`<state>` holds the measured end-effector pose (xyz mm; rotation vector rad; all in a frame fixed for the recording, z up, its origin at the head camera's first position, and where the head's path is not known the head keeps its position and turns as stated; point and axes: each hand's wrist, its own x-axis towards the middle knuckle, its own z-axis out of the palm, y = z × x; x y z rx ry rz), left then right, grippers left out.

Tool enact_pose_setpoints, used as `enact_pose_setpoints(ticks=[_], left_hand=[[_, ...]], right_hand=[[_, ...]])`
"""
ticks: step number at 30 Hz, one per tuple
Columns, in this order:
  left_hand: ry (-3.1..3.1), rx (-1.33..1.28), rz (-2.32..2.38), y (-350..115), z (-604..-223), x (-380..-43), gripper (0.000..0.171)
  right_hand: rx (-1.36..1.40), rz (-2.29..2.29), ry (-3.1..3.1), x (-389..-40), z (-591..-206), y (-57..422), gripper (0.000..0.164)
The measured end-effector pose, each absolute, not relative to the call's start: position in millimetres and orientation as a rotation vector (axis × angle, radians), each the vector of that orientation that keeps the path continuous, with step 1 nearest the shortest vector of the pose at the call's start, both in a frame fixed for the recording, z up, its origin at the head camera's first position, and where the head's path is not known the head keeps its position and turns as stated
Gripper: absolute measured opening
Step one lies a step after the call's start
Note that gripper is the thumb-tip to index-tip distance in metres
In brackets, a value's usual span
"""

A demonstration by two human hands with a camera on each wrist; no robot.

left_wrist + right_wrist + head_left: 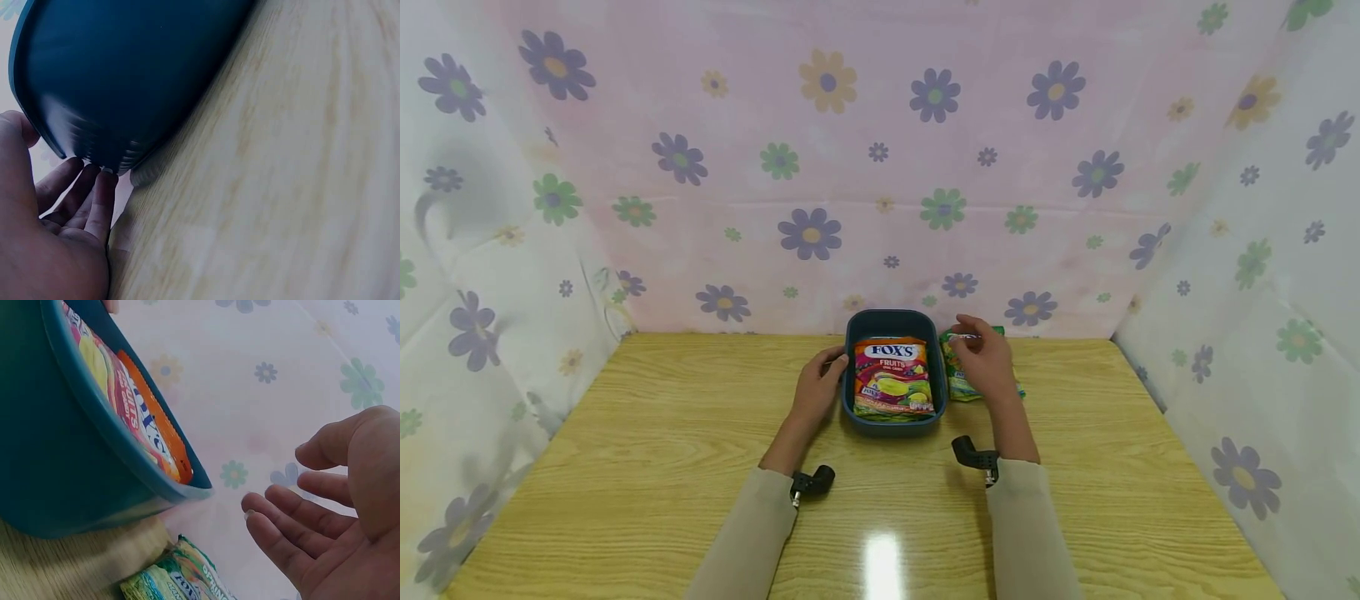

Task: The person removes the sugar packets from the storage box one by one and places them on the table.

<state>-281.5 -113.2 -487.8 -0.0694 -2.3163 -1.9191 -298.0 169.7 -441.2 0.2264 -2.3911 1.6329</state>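
Note:
A dark teal plastic container (891, 429) stands on the table near the floral backdrop. Inside it lies a red and orange FOX'S Fruits candy bag (891, 367), with other bag edges showing around it. My left hand (816, 387) rests against the container's left side; in the left wrist view its loosely extended fingers (103, 206) touch the outer wall. Right of the container lies a green FOX'S candy bag (958, 383), labelled "Spring" in the right wrist view. My right hand (988, 358) hovers over this bag, apart from it, fingers loosely bent and holding nothing.
The light wooden table (662, 467) ends against a pink floral cloth (880, 183) at the back. White floral cloths (1247, 333) hang at both sides. A black wrist camera (973, 452) is strapped to each forearm.

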Motion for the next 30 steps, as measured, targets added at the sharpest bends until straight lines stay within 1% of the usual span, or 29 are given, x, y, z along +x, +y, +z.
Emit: enact_pose_setpoints(ticks=[2, 4, 11, 17, 24, 30], left_hand=[[-2.318, -0.085, -1.911, -113, -481, -276, 0.041], [-2.323, -0.082, -1.915, -114, -482, -277, 0.042], [-2.31, -0.047, -1.931, -117, -512, -298, 0.046], [-2.276, -0.06, -1.936, -118, -517, -300, 0.046], [-2.278, -0.072, -1.933, -118, -516, -300, 0.045], [-2.277, -0.061, -1.944, -118, -518, -301, 0.045]], right_hand=[[0.261, 1.631, -2.399, -298, -441, 168, 0.044], [0.281, 1.629, -2.415, -298, -442, 165, 0.044], [0.377, 1.668, -2.473, -297, -441, 153, 0.044], [0.409, 1.63, -2.572, -296, -439, 144, 0.045], [0.447, 1.618, -2.74, -289, -430, 139, 0.059], [0.42, 1.838, -2.806, -281, -422, 131, 0.075]])
